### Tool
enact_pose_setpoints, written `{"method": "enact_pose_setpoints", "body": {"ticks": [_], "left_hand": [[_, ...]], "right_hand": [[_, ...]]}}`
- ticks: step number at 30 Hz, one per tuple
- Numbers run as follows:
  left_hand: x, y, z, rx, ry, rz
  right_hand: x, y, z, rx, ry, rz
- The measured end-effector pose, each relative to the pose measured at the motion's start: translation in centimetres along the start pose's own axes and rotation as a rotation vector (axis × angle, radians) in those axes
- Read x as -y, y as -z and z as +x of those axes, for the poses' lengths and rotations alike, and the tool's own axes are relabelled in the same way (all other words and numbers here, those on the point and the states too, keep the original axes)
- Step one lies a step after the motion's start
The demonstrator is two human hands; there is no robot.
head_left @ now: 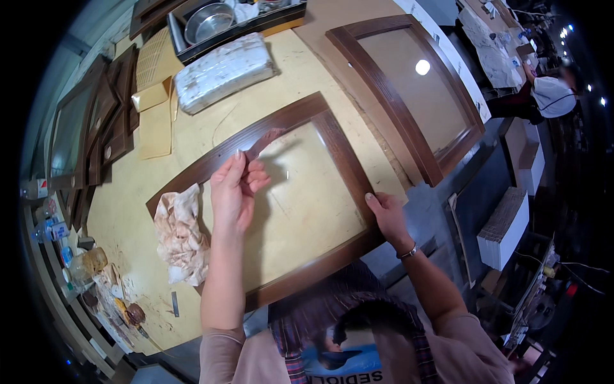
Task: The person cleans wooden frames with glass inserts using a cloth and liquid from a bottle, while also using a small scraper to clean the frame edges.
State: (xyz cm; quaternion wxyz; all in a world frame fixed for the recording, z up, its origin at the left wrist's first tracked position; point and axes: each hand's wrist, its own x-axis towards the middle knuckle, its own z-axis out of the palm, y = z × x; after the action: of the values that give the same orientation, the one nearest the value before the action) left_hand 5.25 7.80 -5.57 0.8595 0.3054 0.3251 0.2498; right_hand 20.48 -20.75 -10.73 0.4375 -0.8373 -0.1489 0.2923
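Observation:
A brown wooden frame with a glass pane [348,150] lies on the pale table before me. My left hand [236,185] is above its left part, thumb and fingers pinched together. A thin reddish-brown strip [265,139] sticks out from the fingertips over the frame's far rail; its material is unclear. At the frame's right edge, my right hand [387,214] grips the wood, thumb on top and the other fingers partly hidden. A crumpled white cloth with brown stains [179,233] rests over the frame's left side, beside my left forearm.
A second glazed wooden frame [384,83] lies at the far right. Behind mine are a plastic-wrapped white package [224,72] and a box holding a metal bowl [210,23]. Leaning frames [77,128] and stained jars [89,262] line the left. Another person [553,96] is far right.

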Motion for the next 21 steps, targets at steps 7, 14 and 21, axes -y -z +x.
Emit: {"method": "enact_pose_setpoints", "body": {"ticks": [7, 14, 21], "left_hand": [[3.1, -2.8, 3.7, -0.142, -0.226, 0.461], [4.6, -3.5, 5.0, -0.199, -0.481, 1.006], [5.3, -4.2, 5.3, -0.218, -0.557, 1.271]], "right_hand": [[1.3, 0.5, -0.1, 0.019, 0.049, -0.069], [0.7, 0.5, 0.1, 0.015, 0.043, -0.054], [1.3, 0.5, 0.1, 0.025, 0.024, -0.07]]}}
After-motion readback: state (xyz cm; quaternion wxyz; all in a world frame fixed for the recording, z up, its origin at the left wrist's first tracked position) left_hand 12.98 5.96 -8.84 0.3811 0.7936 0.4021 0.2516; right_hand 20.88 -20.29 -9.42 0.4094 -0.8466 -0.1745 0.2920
